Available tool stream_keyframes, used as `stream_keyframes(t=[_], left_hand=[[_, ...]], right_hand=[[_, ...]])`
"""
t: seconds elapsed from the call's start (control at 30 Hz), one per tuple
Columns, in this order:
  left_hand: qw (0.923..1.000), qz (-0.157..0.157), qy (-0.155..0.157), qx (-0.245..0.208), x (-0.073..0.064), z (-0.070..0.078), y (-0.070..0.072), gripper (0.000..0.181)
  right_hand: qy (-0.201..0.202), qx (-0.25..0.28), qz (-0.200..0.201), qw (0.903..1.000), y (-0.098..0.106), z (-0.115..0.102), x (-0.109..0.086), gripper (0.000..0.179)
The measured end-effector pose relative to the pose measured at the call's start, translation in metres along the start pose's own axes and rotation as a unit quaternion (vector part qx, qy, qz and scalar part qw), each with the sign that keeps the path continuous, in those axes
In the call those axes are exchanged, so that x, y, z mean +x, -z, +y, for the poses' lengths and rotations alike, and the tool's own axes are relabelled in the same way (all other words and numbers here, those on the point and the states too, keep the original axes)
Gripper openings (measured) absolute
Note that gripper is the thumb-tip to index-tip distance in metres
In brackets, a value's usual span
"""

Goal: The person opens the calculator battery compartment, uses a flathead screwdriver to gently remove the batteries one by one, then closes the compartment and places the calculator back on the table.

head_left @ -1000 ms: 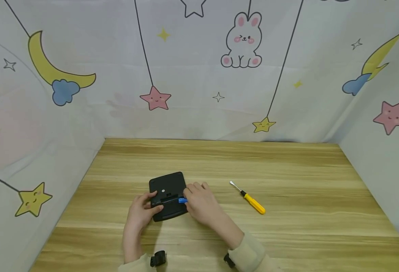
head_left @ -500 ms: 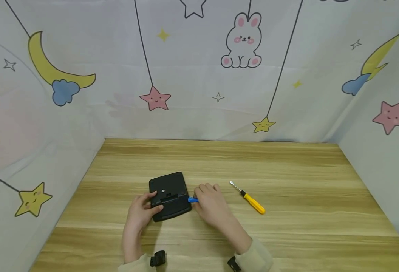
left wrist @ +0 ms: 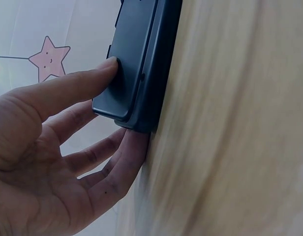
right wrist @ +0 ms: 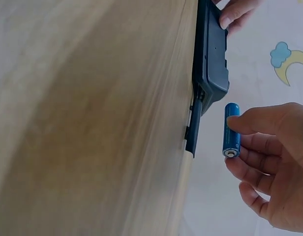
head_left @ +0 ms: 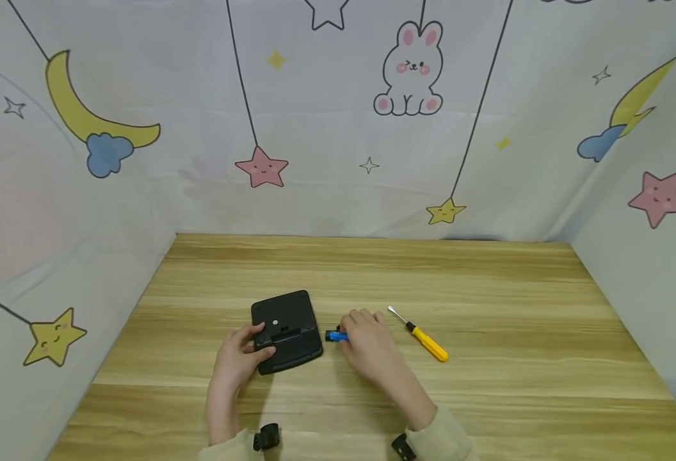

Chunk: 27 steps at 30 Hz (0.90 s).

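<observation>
A flat black device (head_left: 289, 317), which looks like an upturned desk calculator, lies on the wooden table with a recess across its back. My left hand (head_left: 240, 358) grips its left edge; in the left wrist view the thumb (left wrist: 87, 83) presses on top and the fingers are at the side and beneath. Just right of the device, my right hand (head_left: 369, 346) pinches a blue battery (right wrist: 231, 130) between thumb and fingertips. A thin black piece like a battery cover (right wrist: 193, 128) sticks out low from the device's side, below the battery.
A screwdriver (head_left: 427, 342) with a yellow handle lies to the right of my right hand. The wooden table (head_left: 516, 307) is bounded by white printed cloth (head_left: 338, 115) at the back and both sides. A black strap (head_left: 267, 437) shows at my left cuff.
My right hand has drawn away from the device to the right with the blue battery, and a dark piece now shows beside it. The left hand stays on the device's left edge.
</observation>
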<state>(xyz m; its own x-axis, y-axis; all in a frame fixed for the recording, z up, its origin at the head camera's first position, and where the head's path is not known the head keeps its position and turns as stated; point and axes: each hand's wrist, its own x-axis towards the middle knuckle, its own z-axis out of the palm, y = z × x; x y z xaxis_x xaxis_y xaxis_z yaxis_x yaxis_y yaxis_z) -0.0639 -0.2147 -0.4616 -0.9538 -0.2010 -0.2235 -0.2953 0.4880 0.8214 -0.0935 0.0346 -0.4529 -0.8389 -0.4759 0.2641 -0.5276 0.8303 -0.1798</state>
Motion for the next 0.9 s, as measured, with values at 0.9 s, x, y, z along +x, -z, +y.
stream_keyframes(t=[0.9], left_hand=[[0.9999, 0.005, -0.008, -0.002, 0.0, -0.002, 0.0, 0.055]], right_hand=[[-0.108, 0.049, -0.036, 0.9923, 0.012, 0.026, -0.014, 0.013]])
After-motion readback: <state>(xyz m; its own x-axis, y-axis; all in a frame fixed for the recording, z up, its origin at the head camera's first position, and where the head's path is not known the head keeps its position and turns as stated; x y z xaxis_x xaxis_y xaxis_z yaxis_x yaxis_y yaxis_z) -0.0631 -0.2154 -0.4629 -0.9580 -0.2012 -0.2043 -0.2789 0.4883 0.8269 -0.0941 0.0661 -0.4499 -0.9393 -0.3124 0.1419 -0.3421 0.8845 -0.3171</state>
